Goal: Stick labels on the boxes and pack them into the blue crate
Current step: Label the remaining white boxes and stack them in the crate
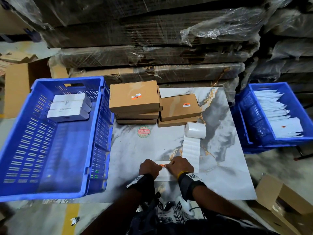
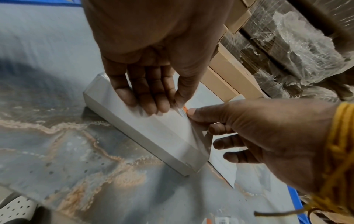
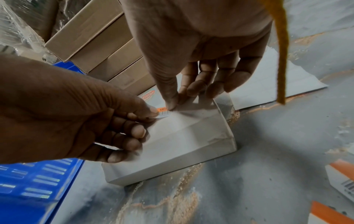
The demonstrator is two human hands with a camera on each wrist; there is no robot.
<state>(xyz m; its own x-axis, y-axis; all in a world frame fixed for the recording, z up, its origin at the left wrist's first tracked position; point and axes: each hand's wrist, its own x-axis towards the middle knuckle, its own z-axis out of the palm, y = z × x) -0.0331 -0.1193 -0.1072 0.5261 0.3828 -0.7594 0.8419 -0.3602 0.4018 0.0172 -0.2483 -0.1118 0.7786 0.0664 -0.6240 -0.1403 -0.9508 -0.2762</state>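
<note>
A white box (image 1: pixel 162 176) lies on the marble tabletop (image 1: pixel 220 167) at its near edge, also seen in the wrist views (image 2: pixel 153 133) (image 3: pixel 182 144). An orange-and-white barcode label (image 1: pixel 162 166) (image 2: pixel 183 111) (image 3: pixel 162 112) sits on its top face. My left hand (image 1: pixel 158 167) (image 2: pixel 162 106) (image 3: pixel 147 115) pinches the label's left end, and its other fingers rest on the box. My right hand (image 1: pixel 167 166) (image 2: pixel 201 119) (image 3: pixel 177 102) pinches the label's right end with thumb and forefinger. The blue crate (image 1: pixel 100 133) (image 3: pixel 38 181) stands to the left, holding three white boxes (image 1: pixel 69 107).
Two stacks of labelled brown boxes (image 1: pixel 135 99) (image 1: pixel 179 107) sit at the table's back. A white label roll (image 1: pixel 194 132) trails a strip toward me. A second blue crate (image 1: pixel 243 116) with several white boxes stands right. Wrapped cardboard stacks (image 1: pixel 152 39) rise behind.
</note>
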